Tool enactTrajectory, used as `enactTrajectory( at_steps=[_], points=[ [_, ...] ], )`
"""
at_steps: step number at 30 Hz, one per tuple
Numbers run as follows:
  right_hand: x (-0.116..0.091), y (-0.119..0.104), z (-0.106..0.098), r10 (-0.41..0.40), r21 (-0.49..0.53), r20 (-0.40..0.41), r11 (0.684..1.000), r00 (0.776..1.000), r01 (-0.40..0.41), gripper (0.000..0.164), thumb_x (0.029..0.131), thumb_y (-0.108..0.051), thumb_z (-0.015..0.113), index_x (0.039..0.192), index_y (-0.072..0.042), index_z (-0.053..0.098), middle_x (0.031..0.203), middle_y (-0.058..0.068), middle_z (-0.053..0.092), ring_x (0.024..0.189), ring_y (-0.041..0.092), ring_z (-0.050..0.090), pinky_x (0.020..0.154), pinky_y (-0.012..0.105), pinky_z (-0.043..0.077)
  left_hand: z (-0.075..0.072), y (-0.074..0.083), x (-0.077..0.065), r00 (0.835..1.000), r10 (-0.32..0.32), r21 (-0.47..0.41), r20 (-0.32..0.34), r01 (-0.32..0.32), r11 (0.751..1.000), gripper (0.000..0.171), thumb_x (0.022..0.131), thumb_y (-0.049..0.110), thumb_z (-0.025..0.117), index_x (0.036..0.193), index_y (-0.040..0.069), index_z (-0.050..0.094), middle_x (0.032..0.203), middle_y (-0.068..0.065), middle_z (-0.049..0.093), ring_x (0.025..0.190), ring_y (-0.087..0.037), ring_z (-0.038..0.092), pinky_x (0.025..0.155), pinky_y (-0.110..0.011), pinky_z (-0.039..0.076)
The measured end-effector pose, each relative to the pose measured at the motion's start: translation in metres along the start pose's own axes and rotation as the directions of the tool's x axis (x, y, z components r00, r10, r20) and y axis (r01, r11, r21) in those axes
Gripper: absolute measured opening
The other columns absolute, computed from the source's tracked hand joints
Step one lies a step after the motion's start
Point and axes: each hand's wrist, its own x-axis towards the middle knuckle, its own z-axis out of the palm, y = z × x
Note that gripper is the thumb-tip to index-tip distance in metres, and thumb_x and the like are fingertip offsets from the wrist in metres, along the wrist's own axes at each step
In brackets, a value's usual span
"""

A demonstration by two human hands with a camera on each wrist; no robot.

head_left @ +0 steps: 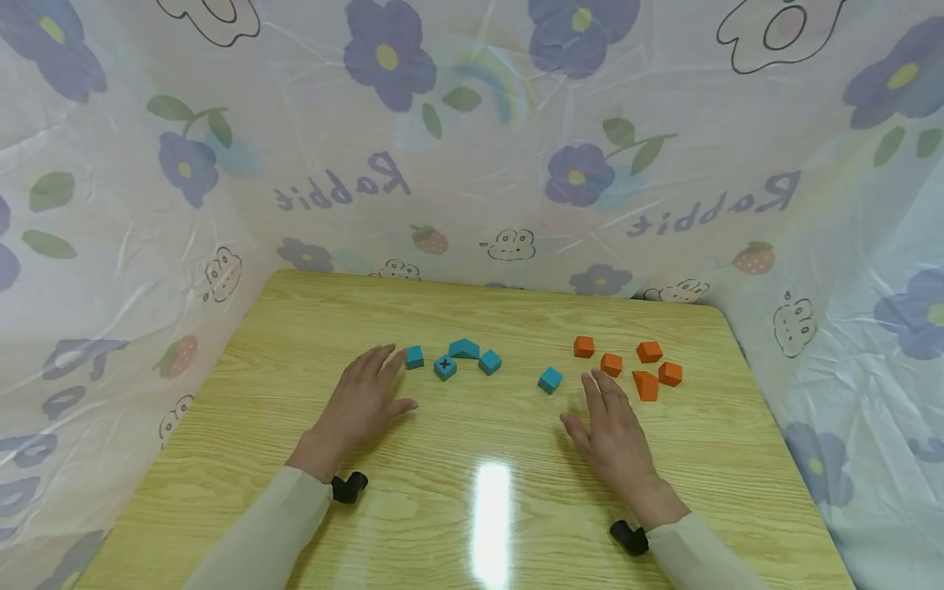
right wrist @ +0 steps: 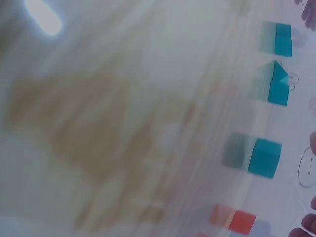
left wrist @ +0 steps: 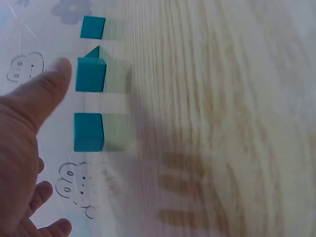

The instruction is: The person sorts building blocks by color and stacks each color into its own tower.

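My left hand (head_left: 364,395), fingers spread, hovers over the table just left of a blue cube (head_left: 415,357). Beside that cube lie a blue cube with a dark X (head_left: 445,367), a blue triangular block (head_left: 464,350) and another blue cube (head_left: 490,362). In the left wrist view the thumb (left wrist: 47,91) is apart from the blue blocks. My right hand (head_left: 614,434) holds nothing, its fingers extended toward an orange cube (head_left: 611,364). A lone blue cube (head_left: 550,379) sits to the left of those fingertips. An orange wedge-shaped block (head_left: 646,386) lies to their right.
More orange blocks (head_left: 649,351) form a loose group at the right of the wooden table (head_left: 487,311). Patterned cloth (head_left: 472,164) rises behind the table and on both sides. A bright reflection (head_left: 491,524) shows near the front. Black camera mounts (head_left: 350,487) are at both wrists.
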Motion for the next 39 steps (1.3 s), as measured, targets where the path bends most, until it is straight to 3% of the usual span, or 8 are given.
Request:
enactTrajectory(
  at_steps=[4, 11, 18, 24, 33, 39],
  points=[
    [0.003, -0.009, 0.003, -0.043, 0.015, 0.004, 0.999, 0.999, 0.043, 0.075, 0.091, -0.023, 0.082, 0.149, 0.010, 0.048, 0.147, 0.030, 0.051, 0.132, 0.048, 0.052, 0.102, 0.062, 0.051, 0.006, -0.009, 0.008, 0.998, -0.068, -0.118, 0.009, 0.069, 0.991, 0.082, 0.096, 0.041, 0.078, 0.162, 0.009, 0.041, 0.162, -0.020, 0.041, 0.148, -0.045, 0.039, 0.115, -0.065, 0.039],
    [0.005, -0.024, 0.007, -0.093, 0.036, 0.081, 0.995, 0.992, 0.090, 0.066, 0.095, -0.023, 0.080, 0.144, 0.011, 0.053, 0.140, 0.028, 0.058, 0.129, 0.045, 0.057, 0.104, 0.057, 0.052, 0.017, -0.026, 0.028, 0.979, -0.189, -0.322, 0.074, 0.203, 0.925, 0.073, 0.098, 0.035, 0.078, 0.161, 0.015, 0.046, 0.155, -0.017, 0.049, 0.144, -0.040, 0.041, 0.116, -0.061, 0.039],
    [0.006, -0.034, 0.009, -0.098, 0.041, 0.215, 0.995, 0.972, 0.091, 0.059, 0.098, -0.025, 0.077, 0.144, 0.007, 0.057, 0.143, 0.023, 0.059, 0.132, 0.041, 0.057, 0.107, 0.054, 0.051, 0.026, -0.037, 0.043, 0.969, -0.228, -0.386, 0.100, 0.249, 0.889, 0.063, 0.099, 0.034, 0.077, 0.155, 0.016, 0.055, 0.148, -0.021, 0.055, 0.140, -0.043, 0.043, 0.116, -0.067, 0.032],
    [0.006, -0.037, 0.011, -0.111, 0.020, 0.248, 0.994, 0.963, 0.109, 0.057, 0.099, -0.026, 0.076, 0.142, 0.006, 0.059, 0.142, 0.021, 0.061, 0.130, 0.039, 0.058, 0.108, 0.053, 0.051, 0.033, -0.042, 0.048, 0.963, -0.252, -0.418, 0.099, 0.270, 0.867, 0.061, 0.097, 0.033, 0.078, 0.152, 0.016, 0.059, 0.144, -0.020, 0.058, 0.137, -0.044, 0.045, 0.115, -0.068, 0.028],
    [0.004, -0.035, 0.017, -0.126, -0.004, 0.294, 0.991, 0.947, 0.133, 0.057, 0.099, -0.028, 0.075, 0.143, 0.004, 0.058, 0.144, 0.020, 0.059, 0.131, 0.038, 0.058, 0.105, 0.053, 0.053, 0.037, -0.038, 0.051, 0.961, -0.270, -0.386, 0.056, 0.271, 0.882, 0.051, 0.097, 0.036, 0.078, 0.143, 0.015, 0.068, 0.137, -0.015, 0.066, 0.133, -0.040, 0.050, 0.110, -0.064, 0.032],
    [0.006, -0.034, 0.019, -0.145, -0.020, 0.306, 0.987, 0.941, 0.159, 0.058, 0.100, -0.030, 0.074, 0.144, 0.004, 0.057, 0.144, 0.019, 0.059, 0.131, 0.037, 0.058, 0.105, 0.052, 0.053, 0.037, -0.041, 0.050, 0.969, -0.241, -0.360, 0.054, 0.244, 0.900, 0.049, 0.097, 0.033, 0.079, 0.140, 0.012, 0.070, 0.136, -0.014, 0.069, 0.131, -0.039, 0.051, 0.107, -0.062, 0.033]
  ],
)
